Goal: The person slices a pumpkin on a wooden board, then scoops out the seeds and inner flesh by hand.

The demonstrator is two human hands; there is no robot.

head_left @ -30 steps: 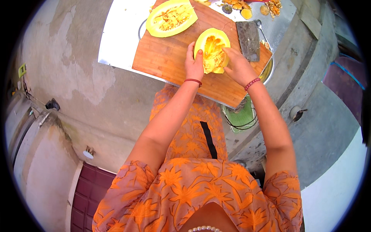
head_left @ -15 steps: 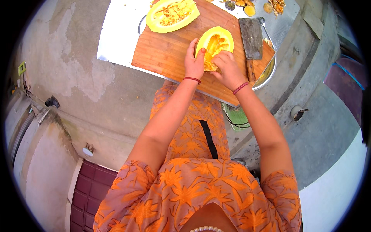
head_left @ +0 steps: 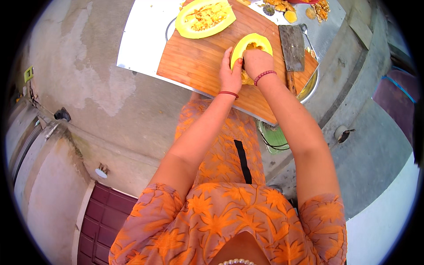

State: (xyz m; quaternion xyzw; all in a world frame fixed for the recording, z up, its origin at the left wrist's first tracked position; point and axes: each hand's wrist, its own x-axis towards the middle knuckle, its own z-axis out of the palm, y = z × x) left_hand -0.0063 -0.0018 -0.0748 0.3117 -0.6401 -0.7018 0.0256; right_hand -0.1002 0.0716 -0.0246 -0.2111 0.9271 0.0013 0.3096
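Observation:
My left hand (head_left: 230, 76) is closed round the near-left side of a hollowed yellow pumpkin half (head_left: 240, 46), which is tilted over the wooden cutting board (head_left: 194, 57). Into its hollow reaches my right hand (head_left: 259, 63), knuckles up and fingers bent; the fingertips are hidden inside. A bit of orange pulp (head_left: 247, 79) shows below the right hand. Farther left on the board lies another pumpkin half (head_left: 206, 33), cut face up, with stringy pulp and seeds in it. A cleaver (head_left: 292, 49) with a wooden handle rests along the board's right side.
The board lies over a shiny metal surface (head_left: 143, 42). Under its right corner shows a metal basin's rim (head_left: 315, 86). A long-handled metal utensil (head_left: 308, 37), pumpkin scraps with seeds (head_left: 322, 11) and part of a red dish (head_left: 304, 1) are beyond. Below hangs a green basket (head_left: 274, 138).
My right hand has gone from the near edge of the pumpkin half deeper into its hollow, with the back of the hand now upward. The left hand keeps its hold. The whole view has shifted slightly.

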